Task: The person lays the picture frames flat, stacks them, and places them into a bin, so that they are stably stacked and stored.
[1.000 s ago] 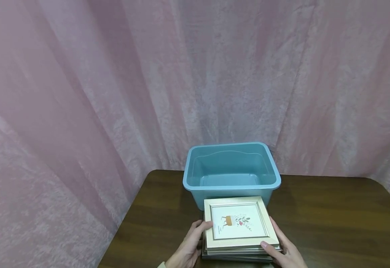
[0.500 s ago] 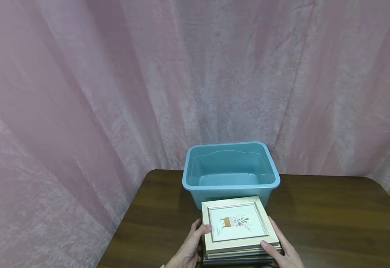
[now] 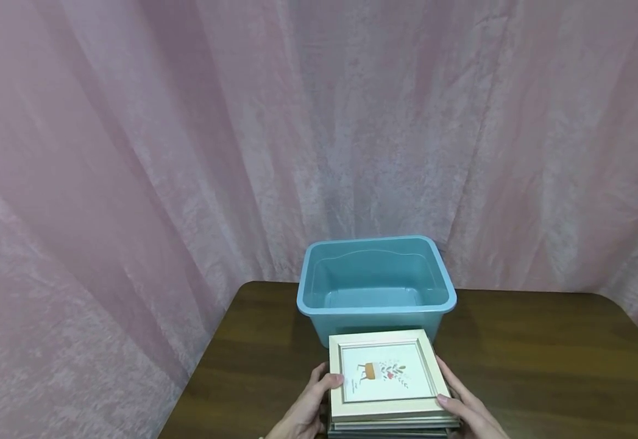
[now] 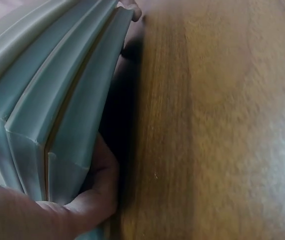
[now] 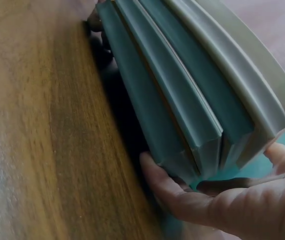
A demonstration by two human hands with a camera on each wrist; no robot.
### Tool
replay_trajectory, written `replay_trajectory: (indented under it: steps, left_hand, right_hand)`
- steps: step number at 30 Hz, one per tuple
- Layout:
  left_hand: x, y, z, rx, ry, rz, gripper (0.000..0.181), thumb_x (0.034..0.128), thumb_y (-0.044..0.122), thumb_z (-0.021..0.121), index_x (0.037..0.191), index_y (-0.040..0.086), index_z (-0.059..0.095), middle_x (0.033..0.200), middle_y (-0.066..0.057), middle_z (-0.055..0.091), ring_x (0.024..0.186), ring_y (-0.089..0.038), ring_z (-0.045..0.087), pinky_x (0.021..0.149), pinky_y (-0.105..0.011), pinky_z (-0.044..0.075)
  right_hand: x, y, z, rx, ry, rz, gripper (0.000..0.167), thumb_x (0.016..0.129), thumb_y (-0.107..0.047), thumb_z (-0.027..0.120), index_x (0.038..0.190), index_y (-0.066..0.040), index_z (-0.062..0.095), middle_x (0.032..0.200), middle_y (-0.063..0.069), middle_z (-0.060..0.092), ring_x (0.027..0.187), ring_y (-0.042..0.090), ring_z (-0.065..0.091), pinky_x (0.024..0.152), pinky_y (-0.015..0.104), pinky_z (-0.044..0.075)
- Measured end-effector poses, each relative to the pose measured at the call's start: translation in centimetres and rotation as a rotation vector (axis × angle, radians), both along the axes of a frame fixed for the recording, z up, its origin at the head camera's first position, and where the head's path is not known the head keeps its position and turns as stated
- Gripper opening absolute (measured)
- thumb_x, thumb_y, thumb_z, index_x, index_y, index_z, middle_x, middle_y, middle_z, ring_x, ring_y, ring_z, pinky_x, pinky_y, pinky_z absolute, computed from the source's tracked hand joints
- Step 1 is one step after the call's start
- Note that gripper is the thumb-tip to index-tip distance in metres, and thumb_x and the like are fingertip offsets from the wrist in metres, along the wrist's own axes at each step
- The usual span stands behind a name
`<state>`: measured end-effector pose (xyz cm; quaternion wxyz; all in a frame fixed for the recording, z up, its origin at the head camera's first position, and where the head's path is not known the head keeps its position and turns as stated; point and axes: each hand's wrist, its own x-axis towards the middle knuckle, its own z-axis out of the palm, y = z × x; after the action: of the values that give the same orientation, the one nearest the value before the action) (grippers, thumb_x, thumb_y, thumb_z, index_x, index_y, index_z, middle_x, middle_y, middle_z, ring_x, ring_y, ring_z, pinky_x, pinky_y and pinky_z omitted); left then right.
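Note:
A stack of several picture frames lies in front of the person. The cream top picture frame (image 3: 382,373) shows a deer-like drawing with leaves. Below it, pale and teal-grey frame edges (image 4: 57,100) show in the left wrist view. My left hand (image 3: 309,405) grips the left side, thumb on the top frame, a finger under the lowest frame. On the right side my right hand (image 3: 469,408) holds the stack, thumb at the top frame's near corner. In the right wrist view a finger (image 5: 170,187) curls beneath the bottom frame. A dark gap shows between stack and table.
Just behind the stack stands a blue plastic basin (image 3: 376,310) with nothing visible inside. Brown wooden table (image 3: 543,353) surface stretches to both sides. A pink curtain (image 3: 351,122) hangs behind the table.
The top frame has turned slightly and shifted a little left and toward the person. My right thumb has slid outward at its near right corner. The head view has tilted slightly.

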<state>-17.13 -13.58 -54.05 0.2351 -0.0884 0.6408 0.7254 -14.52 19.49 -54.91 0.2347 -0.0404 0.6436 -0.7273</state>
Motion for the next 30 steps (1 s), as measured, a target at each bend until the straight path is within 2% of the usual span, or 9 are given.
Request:
replay_trajectory:
  steps: [6, 9, 13, 17, 21, 24, 27, 30]
  left_hand:
    - [0.3, -0.5, -0.2, 0.037, 0.002, -0.026, 0.102, 0.0987, 0.041, 0.065, 0.171, 0.008, 0.002, 0.118, -0.013, 0.075, 0.097, -0.021, 0.074, 0.08, -0.035, 0.063]
    - [0.6, -0.6, -0.1, 0.057, 0.019, -0.043, 0.102, 0.0992, 0.039, 0.065, 0.171, 0.008, 0.0, 0.117, -0.013, 0.075, 0.095, -0.02, 0.076, 0.079, -0.035, 0.064]
    - [1.2, -0.8, 0.2, 0.058, 0.078, -0.068, 0.101, 0.0985, 0.038, 0.065, 0.171, 0.008, 0.0, 0.115, -0.012, 0.077, 0.096, -0.021, 0.076, 0.082, -0.04, 0.065]
    - [1.6, -0.8, 1.3, 0.039, 0.143, -0.082, 0.105, 0.1004, 0.037, 0.065, 0.173, 0.014, -0.007, 0.122, -0.017, 0.072, 0.097, -0.022, 0.076, 0.081, -0.04, 0.065]
    - [1.8, -0.8, 2.3, 0.009, 0.223, -0.092, 0.107, 0.1035, 0.039, 0.064, 0.175, 0.019, -0.012, 0.146, -0.032, 0.049, 0.103, -0.024, 0.074, 0.083, -0.035, 0.064]
    - [2.1, -0.9, 2.4, 0.009, 0.29, -0.124, 0.103, 0.108, 0.038, 0.06, 0.175, 0.019, -0.015, 0.161, -0.042, 0.029, 0.115, -0.027, 0.071, 0.089, -0.034, 0.064]
    - [2.4, -1.2, 2.4, 0.034, 0.334, -0.169, 0.096, 0.1128, 0.034, 0.054, 0.174, 0.018, -0.018, 0.174, -0.042, 0.009, 0.127, -0.033, 0.067, 0.094, -0.03, 0.062]
    - [2.5, -1.3, 2.5, 0.004, 0.386, -0.209, 0.09, 0.1153, 0.034, 0.05, 0.174, 0.018, -0.017, 0.179, -0.035, -0.01, 0.144, -0.041, 0.055, 0.096, -0.023, 0.059]
  right_hand:
    - [0.1, -0.2, -0.1, 0.039, 0.014, -0.029, 0.085, 0.114, -0.028, 0.045, 0.174, -0.013, -0.013, 0.176, 0.038, -0.013, 0.141, 0.05, 0.044, 0.095, 0.059, 0.058]
    - [0.2, -0.2, -0.3, 0.025, 0.014, -0.047, 0.09, 0.112, -0.028, 0.047, 0.173, -0.015, -0.018, 0.174, 0.043, -0.015, 0.141, 0.052, 0.049, 0.093, 0.062, 0.06]
    - [0.7, 0.0, -0.7, -0.011, 0.033, -0.062, 0.091, 0.11, -0.027, 0.049, 0.174, -0.014, -0.015, 0.174, 0.045, -0.012, 0.14, 0.05, 0.052, 0.094, 0.061, 0.062]
    - [1.2, 0.4, -0.4, -0.035, 0.036, -0.058, 0.089, 0.111, -0.027, 0.049, 0.175, -0.015, -0.011, 0.175, 0.042, -0.009, 0.139, 0.044, 0.053, 0.096, 0.055, 0.061]
    - [1.3, 0.8, -0.3, -0.042, 0.039, -0.023, 0.087, 0.112, -0.029, 0.045, 0.174, -0.014, -0.014, 0.173, 0.046, -0.005, 0.135, 0.036, 0.058, 0.096, 0.049, 0.061]
    - [1.3, 1.2, -0.7, -0.04, 0.073, 0.014, 0.086, 0.113, -0.027, 0.043, 0.173, -0.011, -0.017, 0.17, 0.05, -0.003, 0.137, 0.03, 0.058, 0.097, 0.04, 0.061]
    - [1.3, 1.4, -1.0, -0.033, 0.108, 0.028, 0.087, 0.112, -0.025, 0.045, 0.173, -0.009, -0.016, 0.172, 0.048, -0.006, 0.136, 0.014, 0.057, 0.097, 0.03, 0.058]
    - [1.4, 1.6, -1.3, -0.032, 0.147, 0.027, 0.088, 0.111, -0.023, 0.047, 0.174, -0.011, -0.013, 0.174, 0.044, -0.009, 0.131, -0.003, 0.055, 0.097, 0.024, 0.055]
